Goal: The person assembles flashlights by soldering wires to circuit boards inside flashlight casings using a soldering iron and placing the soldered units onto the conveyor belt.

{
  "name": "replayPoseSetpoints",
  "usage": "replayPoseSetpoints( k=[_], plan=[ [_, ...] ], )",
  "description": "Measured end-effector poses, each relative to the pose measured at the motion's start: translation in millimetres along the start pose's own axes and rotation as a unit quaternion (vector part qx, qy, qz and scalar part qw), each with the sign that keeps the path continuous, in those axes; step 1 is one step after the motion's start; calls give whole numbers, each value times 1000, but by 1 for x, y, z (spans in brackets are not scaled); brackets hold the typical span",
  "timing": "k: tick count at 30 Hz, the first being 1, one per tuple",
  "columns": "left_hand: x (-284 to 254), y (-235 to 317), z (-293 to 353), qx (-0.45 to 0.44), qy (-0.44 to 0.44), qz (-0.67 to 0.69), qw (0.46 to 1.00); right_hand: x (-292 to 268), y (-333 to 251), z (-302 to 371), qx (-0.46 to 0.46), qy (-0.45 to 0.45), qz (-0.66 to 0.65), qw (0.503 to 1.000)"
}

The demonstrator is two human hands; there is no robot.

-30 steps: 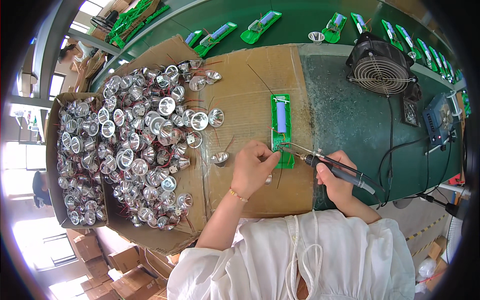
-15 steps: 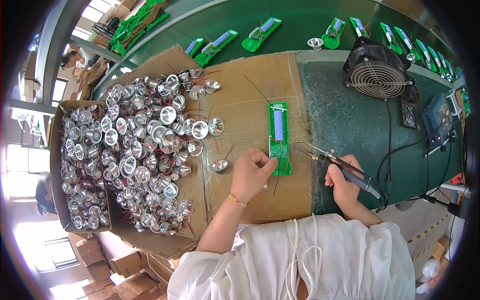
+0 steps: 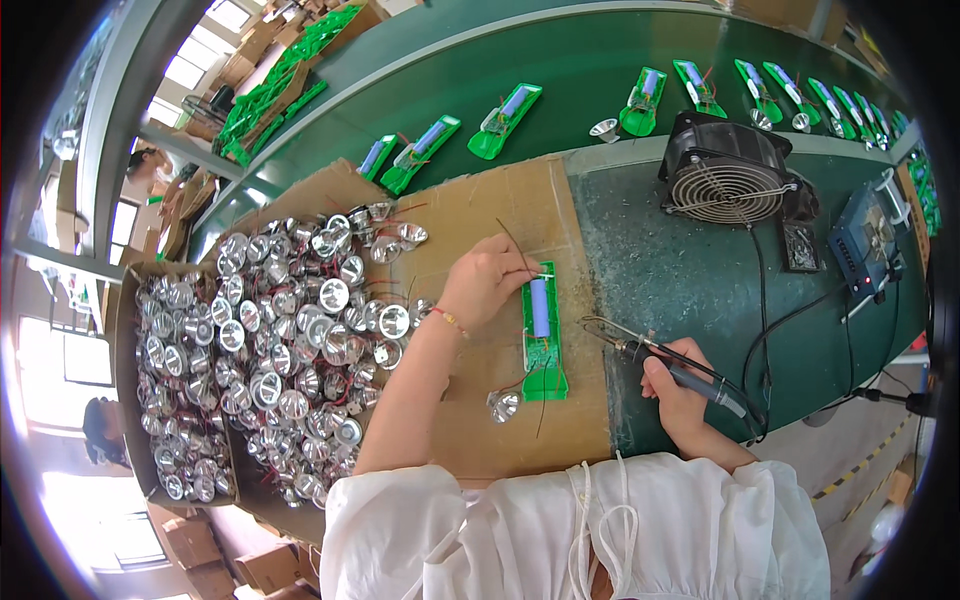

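Observation:
On the cardboard in front of me lies a green plastic housing (image 3: pixel 546 386) with a blue cylindrical battery (image 3: pixel 540 308) and a small circuit board. My left hand (image 3: pixel 480 284) is closed at its far end, fingertips pinched around a thin black wire (image 3: pixel 507 232) there; the exact grip is partly hidden. Wrapped in my right hand (image 3: pixel 680 395) is a soldering iron (image 3: pixel 690 378), a thin metal guide tube along it. Its tip is off to the right of the housing, touching nothing. Left of the housing's near end sits a silver lamp reflector (image 3: pixel 504 404), with red wire running toward the board.
Many wired reflectors (image 3: pixel 300 340) fill a cardboard box at left. A black fan (image 3: pixel 728 175) and a blue soldering station (image 3: pixel 865 240) stand at right, with cables trailing over the green bench. Along the back, several green housings (image 3: pixel 505 120) form a row.
My left hand has moved from the housing's near end to its far end. The reflector beside the near end is now uncovered. The iron stays right of the housing; the whole view has shifted.

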State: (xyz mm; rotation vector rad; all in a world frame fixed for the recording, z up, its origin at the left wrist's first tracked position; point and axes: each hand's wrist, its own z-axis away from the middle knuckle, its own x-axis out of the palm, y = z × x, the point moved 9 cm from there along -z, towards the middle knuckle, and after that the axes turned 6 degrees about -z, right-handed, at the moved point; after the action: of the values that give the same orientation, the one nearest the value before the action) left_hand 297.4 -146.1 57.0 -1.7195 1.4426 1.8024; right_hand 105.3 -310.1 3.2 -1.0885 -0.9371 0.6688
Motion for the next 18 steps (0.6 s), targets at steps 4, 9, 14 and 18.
replayPoseSetpoints(
  k=[4,9,14,18],
  plan=[
    [5,-1,-6,-24,-57,45,997,-2,-3,-2,5,10,-3,1000],
    [8,6,-7,-16,-101,44,994,-5,-5,-1,-13,17,-18,1000],
    [11,-3,3,-20,13,49,998,-9,-5,-2,-16,31,-27,999],
    [2,15,11,17,91,-146,985,-6,-6,-1,-18,27,-40,999]
  ],
)
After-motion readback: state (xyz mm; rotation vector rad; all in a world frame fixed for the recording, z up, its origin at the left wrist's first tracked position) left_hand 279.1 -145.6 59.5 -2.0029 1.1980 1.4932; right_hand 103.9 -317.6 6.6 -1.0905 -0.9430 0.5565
